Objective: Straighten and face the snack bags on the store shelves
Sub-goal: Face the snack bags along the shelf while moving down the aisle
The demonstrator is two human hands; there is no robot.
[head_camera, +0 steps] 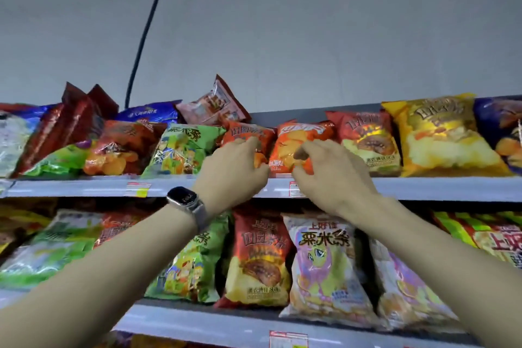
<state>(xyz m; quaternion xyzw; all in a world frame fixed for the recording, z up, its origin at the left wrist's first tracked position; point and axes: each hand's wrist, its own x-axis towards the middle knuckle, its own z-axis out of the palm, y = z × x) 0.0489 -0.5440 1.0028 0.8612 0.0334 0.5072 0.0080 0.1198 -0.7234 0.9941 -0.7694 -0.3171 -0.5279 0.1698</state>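
Your hands are up at the top shelf (70, 187), each on 1 of the 2 orange bags at its middle. Your left hand (236, 162) curls its fingers over the lower front of the left orange bag (244, 133). Your right hand (333, 175) pinches the lower part of the right orange bag (299, 135).

Both bags lean back with their bottoms at the shelf lip, fronts out, just beside each other. Holding them low probably lets you square the bottoms to the lip while the printed tops stay in view.

Left of your hands the row looks untidy: the green bag (183, 147) tilts, and a pink bag (217, 104) pokes up at an angle behind. The yellow bag (440, 135) on the right already faces out, so the left cluster looks like the work remaining.
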